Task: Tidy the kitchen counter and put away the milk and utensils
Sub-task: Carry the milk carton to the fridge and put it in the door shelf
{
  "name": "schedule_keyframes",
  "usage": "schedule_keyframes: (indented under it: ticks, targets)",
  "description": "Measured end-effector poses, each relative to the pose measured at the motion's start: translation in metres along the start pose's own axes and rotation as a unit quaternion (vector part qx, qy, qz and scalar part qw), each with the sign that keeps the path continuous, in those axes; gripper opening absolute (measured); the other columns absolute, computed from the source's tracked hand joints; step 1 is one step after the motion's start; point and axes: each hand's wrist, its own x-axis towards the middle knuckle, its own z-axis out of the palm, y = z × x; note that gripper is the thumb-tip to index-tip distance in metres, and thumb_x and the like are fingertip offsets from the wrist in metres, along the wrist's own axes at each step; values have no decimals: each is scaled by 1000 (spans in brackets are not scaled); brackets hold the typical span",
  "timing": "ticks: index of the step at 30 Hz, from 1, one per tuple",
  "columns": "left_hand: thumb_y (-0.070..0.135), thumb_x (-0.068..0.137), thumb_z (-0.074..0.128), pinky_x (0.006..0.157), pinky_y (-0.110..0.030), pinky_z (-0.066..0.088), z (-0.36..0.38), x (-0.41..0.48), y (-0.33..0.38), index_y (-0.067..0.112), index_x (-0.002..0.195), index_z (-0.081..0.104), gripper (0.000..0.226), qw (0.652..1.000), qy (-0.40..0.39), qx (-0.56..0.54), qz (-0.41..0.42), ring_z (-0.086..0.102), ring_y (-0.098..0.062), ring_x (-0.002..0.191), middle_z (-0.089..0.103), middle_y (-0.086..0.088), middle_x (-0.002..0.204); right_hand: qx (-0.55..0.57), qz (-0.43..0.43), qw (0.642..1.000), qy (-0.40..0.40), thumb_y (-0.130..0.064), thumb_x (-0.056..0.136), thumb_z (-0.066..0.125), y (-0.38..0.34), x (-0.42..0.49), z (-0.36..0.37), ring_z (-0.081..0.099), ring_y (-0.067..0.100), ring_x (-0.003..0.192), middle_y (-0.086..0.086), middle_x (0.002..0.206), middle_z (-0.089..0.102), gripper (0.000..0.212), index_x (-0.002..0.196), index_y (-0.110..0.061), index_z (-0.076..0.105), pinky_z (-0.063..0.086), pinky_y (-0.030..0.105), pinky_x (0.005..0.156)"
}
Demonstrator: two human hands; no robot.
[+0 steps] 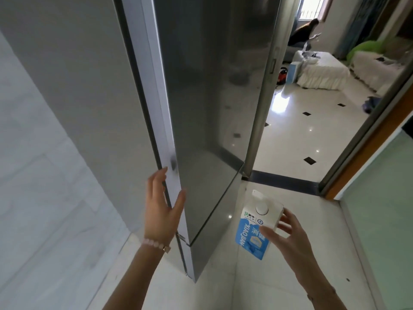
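A tall grey fridge (pixel 212 104) fills the middle of the head view. My left hand (pixel 159 209) grips the silver edge of its upper door (pixel 161 108), fingers curled round the edge and thumb on the front; the door looks shut. My right hand (pixel 288 233) holds a blue and white milk carton (pixel 254 229) with a round white cap, low at the right of the fridge, above the floor. No utensils are in view.
A white tiled wall (pixel 33 175) stands at the left. A sliding door frame (pixel 366 142) borders the right. Beyond the threshold lies a glossy tiled floor (pixel 301 130), white sofas (pixel 321 70) and a person seated far back (pixel 301 32).
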Motion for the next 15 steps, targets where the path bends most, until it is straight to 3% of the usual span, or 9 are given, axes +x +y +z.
schedule_keyframes:
  ticks: [5,9,13,15]
  targets:
    - [19,77,69,104,-26,33,17,32,7,6,137,31,72,999,34,-4,-22,36,-9,117,35,-10,135,-6,-11,1000,-6,-10,76,72,-7,18,9,55,11,91,-19,99,53,52,116,-26,43,46,4,45]
    - [18,78,69,86,-6,39,24,42,7,7,132,36,65,994,55,-55,-76,45,-9,103,38,-4,123,-7,-15,1000,-10,-8,76,72,-12,25,10,54,14,93,-14,99,53,51,115,-24,43,45,4,45]
    - [23,70,77,91,-30,49,27,49,6,6,121,44,64,990,98,-62,-86,52,-17,97,37,4,110,-7,-14,1000,-4,-7,75,72,-14,25,5,55,13,92,-11,100,54,53,116,-23,44,45,4,44]
    - [25,68,78,90,-34,51,28,50,6,7,118,44,63,988,105,-62,-93,53,-19,97,37,4,109,-7,-18,1000,1,-7,75,72,-14,22,0,56,7,87,-16,98,54,52,115,-24,44,45,4,44]
